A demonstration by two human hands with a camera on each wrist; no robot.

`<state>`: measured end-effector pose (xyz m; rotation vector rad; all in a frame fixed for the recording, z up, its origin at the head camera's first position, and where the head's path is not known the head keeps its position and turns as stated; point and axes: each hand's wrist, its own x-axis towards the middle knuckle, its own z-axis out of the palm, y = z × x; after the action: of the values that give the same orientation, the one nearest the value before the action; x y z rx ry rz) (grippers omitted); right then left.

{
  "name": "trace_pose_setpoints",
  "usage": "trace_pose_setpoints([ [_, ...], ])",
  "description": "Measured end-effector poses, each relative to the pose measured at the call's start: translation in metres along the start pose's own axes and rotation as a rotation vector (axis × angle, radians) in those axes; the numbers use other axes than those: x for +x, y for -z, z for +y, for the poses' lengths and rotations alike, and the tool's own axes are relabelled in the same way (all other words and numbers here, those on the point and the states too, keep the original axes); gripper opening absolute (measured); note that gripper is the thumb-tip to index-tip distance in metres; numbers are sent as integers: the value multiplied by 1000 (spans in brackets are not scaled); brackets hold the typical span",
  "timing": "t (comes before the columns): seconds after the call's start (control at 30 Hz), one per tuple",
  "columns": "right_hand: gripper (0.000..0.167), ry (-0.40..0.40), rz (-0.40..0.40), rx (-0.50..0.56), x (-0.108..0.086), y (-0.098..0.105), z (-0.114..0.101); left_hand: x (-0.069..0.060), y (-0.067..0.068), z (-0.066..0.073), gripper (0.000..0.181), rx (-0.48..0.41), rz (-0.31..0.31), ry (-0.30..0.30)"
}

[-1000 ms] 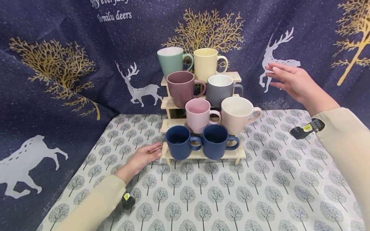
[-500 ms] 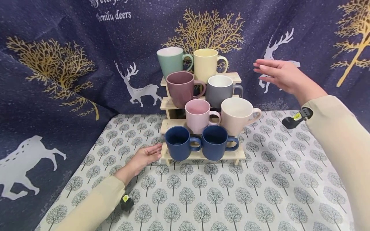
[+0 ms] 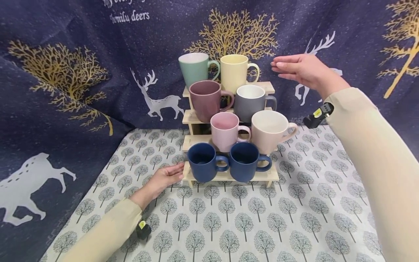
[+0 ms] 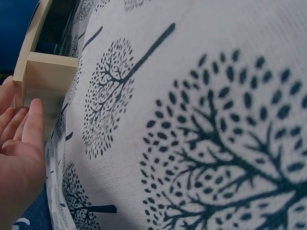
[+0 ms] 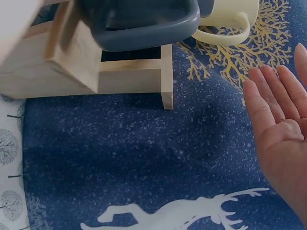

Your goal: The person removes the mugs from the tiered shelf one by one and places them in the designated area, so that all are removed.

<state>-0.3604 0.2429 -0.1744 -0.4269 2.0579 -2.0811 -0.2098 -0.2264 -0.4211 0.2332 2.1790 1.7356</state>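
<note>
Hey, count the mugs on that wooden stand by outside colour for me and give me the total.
Dark blue mugs: 2
Green mug: 1
Yellow mug: 1
Maroon mug: 1
Grey mug: 1
Pink mug: 1
Beige mug: 1
Total: 8

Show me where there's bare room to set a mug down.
Bare patches of tablecloth lie before the wooden rack and right of it, short of the right sleeve. Crowded: the rack's tiers, packed with mugs, and its front left corner, where the left hand is.
</note>
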Motion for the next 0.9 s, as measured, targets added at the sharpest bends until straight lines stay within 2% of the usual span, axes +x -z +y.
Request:
trace_pose_setpoints([
  [0.1, 38, -29, 20, -19, 7, -3, -5, 0, 1, 0, 62, 4, 1, -7],
  [0.3, 39, -74, 57, -72, 21, -8, -15, -1, 0, 1, 63, 22, 3, -2],
  [0.4, 37, -89, 67, -136, 27, -10, -17, -1, 0, 0, 63, 22, -1, 2],
  [0.53, 46, -117, 62, -228, 35, -14, -16, -1, 1, 0, 62, 16, -6, -6],
  [0.63, 56, -144, 45, -253, 39, -16, -15, -2, 1, 0, 63, 22, -1, -7],
  [0.9, 68, -187, 17, -336, 47, -17, -16, 1, 1, -1, 63, 25, -5, -9],
])
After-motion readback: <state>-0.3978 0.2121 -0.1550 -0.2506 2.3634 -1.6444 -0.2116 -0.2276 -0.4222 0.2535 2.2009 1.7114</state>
